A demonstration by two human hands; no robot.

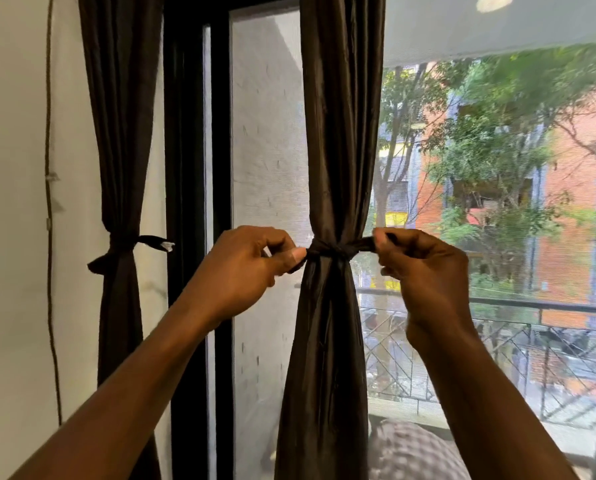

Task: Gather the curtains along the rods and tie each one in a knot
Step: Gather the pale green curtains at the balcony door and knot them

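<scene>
My left hand (251, 261) and right hand (417, 261) each pinch one end of the tie band (327, 251), knotted round the gathered centre curtain (338, 133). Left curtain (120, 133) hangs tied beside the wall (9, 202). Balcony railing (497, 341) beyond.

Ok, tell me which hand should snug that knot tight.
Probably both, led by the right hand: it grips the tie's free end beside the knot. The left hand pinches the opposite end.
</scene>
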